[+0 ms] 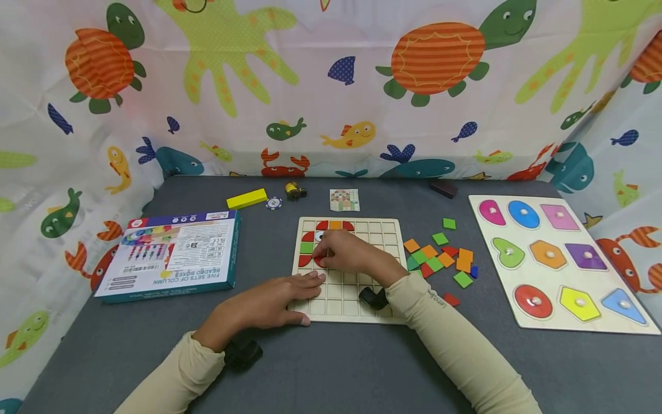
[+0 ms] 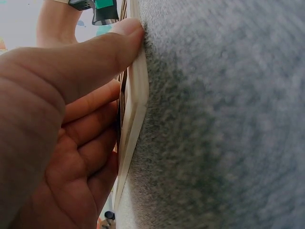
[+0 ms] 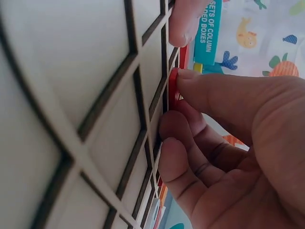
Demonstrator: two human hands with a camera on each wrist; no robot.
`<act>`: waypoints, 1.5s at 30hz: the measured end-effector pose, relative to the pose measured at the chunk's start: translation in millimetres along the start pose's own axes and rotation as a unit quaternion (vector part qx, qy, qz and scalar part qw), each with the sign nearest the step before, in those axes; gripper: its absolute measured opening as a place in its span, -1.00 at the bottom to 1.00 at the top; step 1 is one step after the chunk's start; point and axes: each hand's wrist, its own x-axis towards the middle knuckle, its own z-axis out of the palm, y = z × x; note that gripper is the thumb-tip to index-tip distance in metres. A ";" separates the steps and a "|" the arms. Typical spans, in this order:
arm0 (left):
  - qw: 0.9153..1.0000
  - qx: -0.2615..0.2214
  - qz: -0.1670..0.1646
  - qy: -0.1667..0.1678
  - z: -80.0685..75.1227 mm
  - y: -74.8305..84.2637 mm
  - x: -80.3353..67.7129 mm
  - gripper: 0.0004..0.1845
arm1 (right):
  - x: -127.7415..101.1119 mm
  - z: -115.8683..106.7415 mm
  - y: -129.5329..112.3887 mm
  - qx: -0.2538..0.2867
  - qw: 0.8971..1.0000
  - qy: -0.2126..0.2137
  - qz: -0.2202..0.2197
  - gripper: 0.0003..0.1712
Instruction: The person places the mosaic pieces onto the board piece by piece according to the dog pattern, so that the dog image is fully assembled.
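Observation:
A square wooden grid board (image 1: 341, 305) lies on the table in front of me. Its upper-left cells hold red rounded tiles (image 1: 305, 260), a green tile (image 1: 307, 248) and an orange tile (image 1: 335, 225). My right hand (image 1: 347, 252) is over that part, and in the right wrist view its thumb and fingers pinch a red tile (image 3: 173, 88) right at the grid. My left hand (image 1: 271, 300) rests on the board's near left corner, fingers extended over the surface and thumb at the front edge. Some cells are hidden under both hands.
Loose orange, green, red and blue tiles (image 1: 433, 264) lie right of the board. A shape puzzle (image 1: 524, 230) is far right, a flat box (image 1: 170, 253) left. Behind are a small picture card (image 1: 344, 200), a yellow block (image 1: 246, 199), a chip (image 1: 274, 203) and a dark block (image 1: 443, 188).

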 end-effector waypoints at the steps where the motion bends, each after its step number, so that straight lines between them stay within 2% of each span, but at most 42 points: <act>1: 1.000 -0.001 0.001 0.001 0.1 -0.2 0.2 -0.31 | -0.1 0.4 0.2 -0.003 1.000 -0.001 0.002 -0.77; 11: 1.000 -0.003 0.009 0.003 1.7 -2.0 2.4 -0.30 | -17.7 -9.3 6.6 0.024 0.999 0.011 0.037 -0.71; 17: 1.000 -0.006 0.007 0.002 0.6 -1.8 1.3 -0.30 | -44.4 -26.2 22.6 0.031 0.996 0.053 0.062 -0.73; 23: 1.000 -0.005 0.010 0.007 1.3 -3.2 -0.4 -0.30 | -75.3 -41.1 34.8 0.046 0.993 0.071 0.086 -0.70; 29: 1.000 -0.009 0.006 0.004 1.3 -3.1 -1.4 -0.30 | -99.3 -52.7 45.1 0.031 0.991 0.084 0.101 -0.69; 40: 1.000 -0.009 0.007 0.006 1.6 -2.4 0.8 -0.29 | -148.5 -64.2 79.4 0.013 0.979 0.107 0.175 -0.69; 45: 1.000 -0.011 0.000 -0.001 1.1 -0.9 0.9 -0.28 | -171.9 -64.2 95.7 0.000 0.976 0.120 0.181 -0.70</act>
